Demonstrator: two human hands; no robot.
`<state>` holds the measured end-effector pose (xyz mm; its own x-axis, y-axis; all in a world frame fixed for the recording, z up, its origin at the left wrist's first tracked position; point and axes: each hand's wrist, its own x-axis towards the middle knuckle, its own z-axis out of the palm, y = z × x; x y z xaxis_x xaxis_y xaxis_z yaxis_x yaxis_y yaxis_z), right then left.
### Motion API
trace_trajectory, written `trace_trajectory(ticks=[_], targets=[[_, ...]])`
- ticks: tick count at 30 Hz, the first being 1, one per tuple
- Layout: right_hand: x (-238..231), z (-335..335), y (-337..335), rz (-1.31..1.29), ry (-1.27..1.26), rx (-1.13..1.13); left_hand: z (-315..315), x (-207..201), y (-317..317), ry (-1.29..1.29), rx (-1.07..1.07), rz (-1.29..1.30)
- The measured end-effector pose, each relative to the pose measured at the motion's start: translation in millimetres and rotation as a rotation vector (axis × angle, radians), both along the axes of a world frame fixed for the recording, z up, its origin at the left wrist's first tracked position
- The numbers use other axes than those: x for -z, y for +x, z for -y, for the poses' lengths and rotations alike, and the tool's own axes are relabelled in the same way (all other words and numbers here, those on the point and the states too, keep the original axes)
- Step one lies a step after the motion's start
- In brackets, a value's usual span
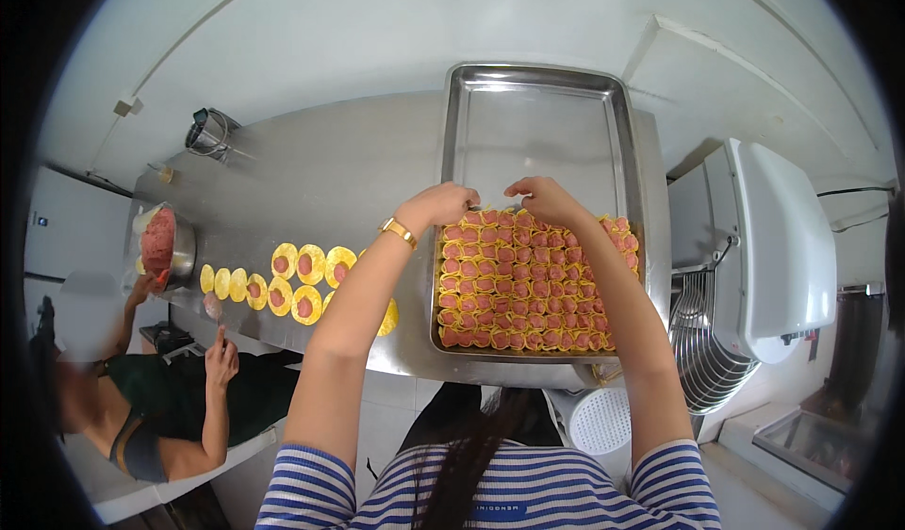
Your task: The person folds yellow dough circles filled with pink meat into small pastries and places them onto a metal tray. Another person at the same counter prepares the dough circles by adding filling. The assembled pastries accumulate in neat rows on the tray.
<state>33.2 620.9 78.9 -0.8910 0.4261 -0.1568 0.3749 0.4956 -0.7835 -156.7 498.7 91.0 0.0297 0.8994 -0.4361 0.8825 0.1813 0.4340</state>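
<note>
A metal tray (435,327) in front of me is packed with close rows of small open-topped dumplings (514,285), pink filling in yellow wrappers. At its far edge, my left hand (449,202) is bent over the back row near the left corner. Its fingers are bunched and partly hidden, so anything in them cannot be made out. A little to the right, my right hand (547,200) hovers over the same back row, its index finger stretched toward the left hand. Nothing shows in it. Behind both hands lies a second metal tray (537,134) with a bare bottom.
Left on the steel table (377,144) are round yellow wrappers (304,304), many topped with filling, and a bowl of pink filling (158,243). A co-worker's hand (222,358) holds a thin tool there. A metal pitcher (211,134) stands behind; a white machine (778,247) stands right.
</note>
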Motion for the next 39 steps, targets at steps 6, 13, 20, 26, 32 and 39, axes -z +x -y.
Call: trace_trajectory(ticks=[6, 13, 20, 26, 32, 39], targets=[[14.2, 9.1, -27.4, 0.151, -0.028, 0.071, -10.7, 4.2, -12.9, -0.074, 0.136, 0.016], [16.8, 21.8, -34.2, 0.337, 0.185, -0.015, -9.2, 8.3, -20.9, 0.048, 0.277, 0.047], [4.0, 32.6, -39.5, 0.403, 0.136, 0.042, -9.7, 2.4, -21.8, -0.064, 0.299, -0.033], [6.2, 33.1, -43.9, 0.347, 0.114, 0.003, -5.1, -5.7, -23.6, -0.059, 0.299, -0.047], [13.2, 30.4, -39.9, 0.294, 0.079, -0.008, -7.1, -1.6, -22.8, -0.064, 0.251, 0.022], [18.7, 12.5, -22.3, 0.297, 0.143, 0.125, -16.9, 21.7, -8.3, 0.078, 0.154, 0.303]])
